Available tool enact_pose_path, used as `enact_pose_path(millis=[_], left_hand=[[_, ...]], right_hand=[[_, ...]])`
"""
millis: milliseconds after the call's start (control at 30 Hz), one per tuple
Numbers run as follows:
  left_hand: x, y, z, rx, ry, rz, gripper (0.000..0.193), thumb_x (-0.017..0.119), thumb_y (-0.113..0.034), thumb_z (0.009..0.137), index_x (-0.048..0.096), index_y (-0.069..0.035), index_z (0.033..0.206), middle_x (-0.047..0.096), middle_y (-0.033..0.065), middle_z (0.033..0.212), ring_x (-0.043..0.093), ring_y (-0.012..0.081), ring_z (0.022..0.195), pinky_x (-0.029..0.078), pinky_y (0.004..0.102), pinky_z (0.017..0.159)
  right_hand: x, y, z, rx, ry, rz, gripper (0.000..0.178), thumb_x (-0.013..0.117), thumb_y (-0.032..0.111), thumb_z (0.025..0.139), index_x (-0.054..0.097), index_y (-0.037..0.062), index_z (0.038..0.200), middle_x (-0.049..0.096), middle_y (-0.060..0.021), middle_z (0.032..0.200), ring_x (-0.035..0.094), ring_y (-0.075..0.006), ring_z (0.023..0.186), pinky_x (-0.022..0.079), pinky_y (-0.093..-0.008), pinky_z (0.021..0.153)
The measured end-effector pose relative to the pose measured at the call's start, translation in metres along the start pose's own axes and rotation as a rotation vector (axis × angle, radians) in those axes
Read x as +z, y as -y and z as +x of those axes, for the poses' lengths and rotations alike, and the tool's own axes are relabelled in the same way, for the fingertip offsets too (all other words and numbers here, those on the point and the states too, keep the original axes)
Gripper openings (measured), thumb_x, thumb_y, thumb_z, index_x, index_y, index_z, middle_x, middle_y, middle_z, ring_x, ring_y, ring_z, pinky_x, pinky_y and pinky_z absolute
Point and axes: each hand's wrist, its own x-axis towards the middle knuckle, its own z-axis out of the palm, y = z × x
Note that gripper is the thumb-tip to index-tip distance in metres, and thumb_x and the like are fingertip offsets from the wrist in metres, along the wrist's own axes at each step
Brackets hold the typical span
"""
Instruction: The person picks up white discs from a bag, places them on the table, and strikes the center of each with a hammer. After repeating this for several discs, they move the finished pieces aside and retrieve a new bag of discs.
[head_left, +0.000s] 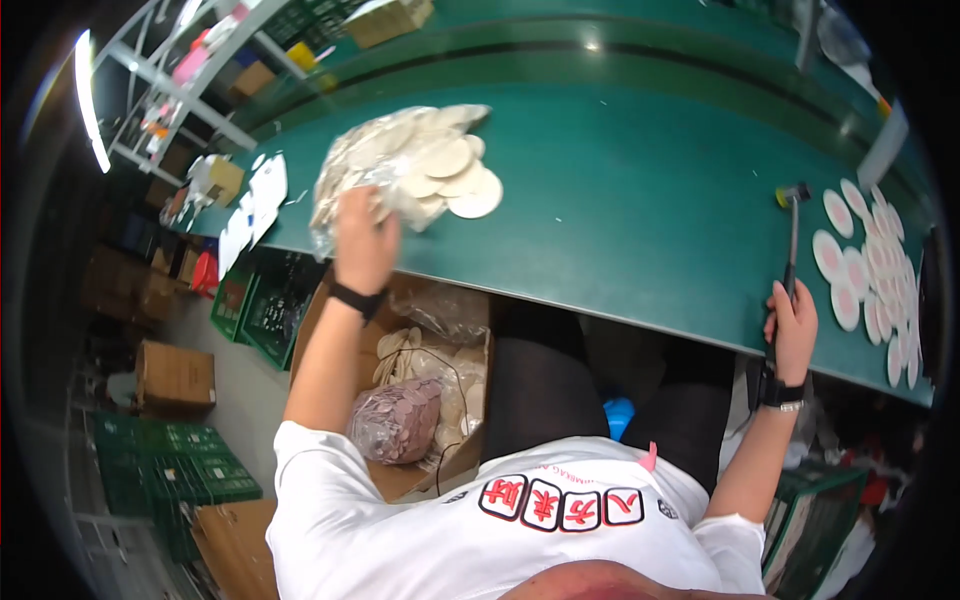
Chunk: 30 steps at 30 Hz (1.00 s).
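A clear plastic bag (345, 165) of cream round discs lies on the left part of the green table. Several discs (462, 180) spill from its right side. My left hand (366, 245) is at the bag's near edge, fingers curled on the plastic, slightly blurred. Near the table's front edge on the right, my right hand (794, 325) is closed around the black handle of a small hammer (794, 225), its head pointing away from me. Right of the hammer, many white discs with pink centres (880, 260) lie spread and overlapping.
Below the table on the left stands an open cardboard box (480, 400) with bagged discs and a bag of mauve pieces (397, 420). White sheets (262, 200) lie at the table's left end. Green crates (275, 305) and a cardboard carton (176, 374) stand on the floor.
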Motion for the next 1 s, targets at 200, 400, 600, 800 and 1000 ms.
enact_pose_path(millis=[200, 400, 600, 800, 1000], left_hand=[[0.026, -0.051, 0.041, 0.24, 0.366, -0.18, 0.03, 0.072, -0.016, 0.091, 0.061, 0.0, 0.114, 0.066, 0.0183, 0.112, 0.068, 0.0352, 0.1, 0.055, 0.0446, 0.084], [0.081, 0.0, 0.062, 0.192, 0.263, 0.033, 0.027, 0.067, -0.021, 0.092, 0.064, -0.001, 0.111, 0.067, 0.0214, 0.117, 0.067, 0.0397, 0.105, 0.056, 0.0483, 0.087], [0.065, -0.005, 0.076, -0.045, 0.548, 0.103, 0.023, 0.061, -0.018, 0.097, 0.068, -0.002, 0.112, 0.069, 0.0232, 0.116, 0.067, 0.0404, 0.107, 0.056, 0.0493, 0.089], [0.057, -0.058, 0.036, 0.269, 0.175, -0.171, 0.021, 0.063, -0.015, 0.096, 0.069, -0.003, 0.111, 0.072, 0.0193, 0.112, 0.069, 0.038, 0.103, 0.057, 0.0462, 0.085], [0.065, -0.139, -0.025, 0.46, 0.215, -0.201, 0.023, 0.068, -0.014, 0.093, 0.069, -0.004, 0.114, 0.07, 0.0134, 0.118, 0.068, 0.034, 0.104, 0.057, 0.0414, 0.085]], right_hand=[[-0.007, 0.001, -0.026, 0.04, -0.041, -0.012, 0.027, 0.063, 0.026, 0.104, 0.061, 0.0005, 0.114, 0.057, 0.0015, 0.077, 0.048, -0.0027, 0.051, 0.035, -0.0201, 0.043], [0.009, 0.014, -0.035, 0.028, -0.047, 0.009, 0.026, 0.062, 0.027, 0.105, 0.06, 0.0015, 0.111, 0.056, 0.0017, 0.077, 0.048, -0.0027, 0.051, 0.035, -0.0196, 0.043], [0.004, 0.009, -0.031, 0.014, -0.059, 0.012, 0.026, 0.062, 0.026, 0.105, 0.06, 0.0012, 0.111, 0.056, 0.0014, 0.078, 0.047, -0.0029, 0.051, 0.035, -0.0197, 0.043], [-0.017, -0.01, -0.032, 0.037, -0.042, -0.034, 0.025, 0.063, 0.025, 0.105, 0.061, 0.0014, 0.112, 0.057, 0.0013, 0.079, 0.047, -0.0029, 0.051, 0.034, -0.0197, 0.044], [-0.004, -0.025, 0.0, 0.046, -0.037, -0.019, 0.026, 0.064, 0.026, 0.104, 0.062, 0.0024, 0.114, 0.058, 0.0018, 0.08, 0.048, -0.0029, 0.053, 0.035, -0.0197, 0.045]])
